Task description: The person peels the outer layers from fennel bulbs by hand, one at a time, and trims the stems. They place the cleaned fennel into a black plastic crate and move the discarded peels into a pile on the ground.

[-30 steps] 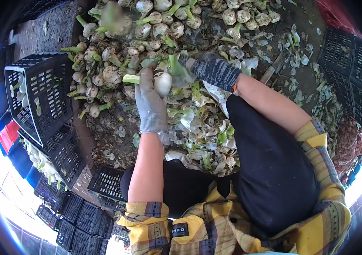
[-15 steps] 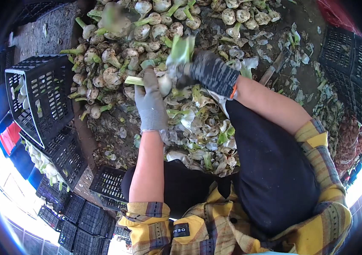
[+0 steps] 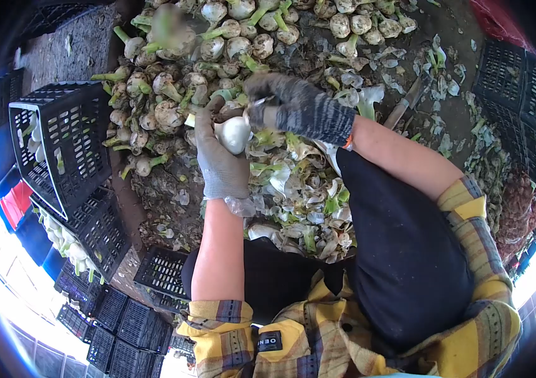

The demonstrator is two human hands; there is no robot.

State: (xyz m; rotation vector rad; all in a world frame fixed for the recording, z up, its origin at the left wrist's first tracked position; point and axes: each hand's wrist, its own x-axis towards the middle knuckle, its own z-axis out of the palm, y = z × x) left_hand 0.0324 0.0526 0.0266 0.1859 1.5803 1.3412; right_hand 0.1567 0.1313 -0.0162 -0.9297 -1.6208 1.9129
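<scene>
My left hand (image 3: 220,154), in a grey glove, grips a white garlic bulb (image 3: 234,134) with its smooth side facing me. A pale cut stem end (image 3: 190,120) shows at the left of the fingers. Beside the bulb's upper right is my right hand (image 3: 302,107), in a dark mottled glove, with its fingers curled. Something thin and pale shows between those fingers, too small to name. Behind both hands lies a heap of soil-stained garlic bulbs (image 3: 167,113) with green stems. Loose garlic skins (image 3: 309,195) cover the ground below the hands.
A black plastic crate (image 3: 69,145) holding white bulbs stands at the left, above another crate (image 3: 95,236) with garlic. More crates (image 3: 126,327) are stacked lower left, others (image 3: 513,94) at the right. A long flat tool (image 3: 404,106) lies on the ground beyond my right forearm.
The green leafy piece at my right hand is gone from there. My left hand has turned the garlic bulb, so its white side shows more and the stem less.
</scene>
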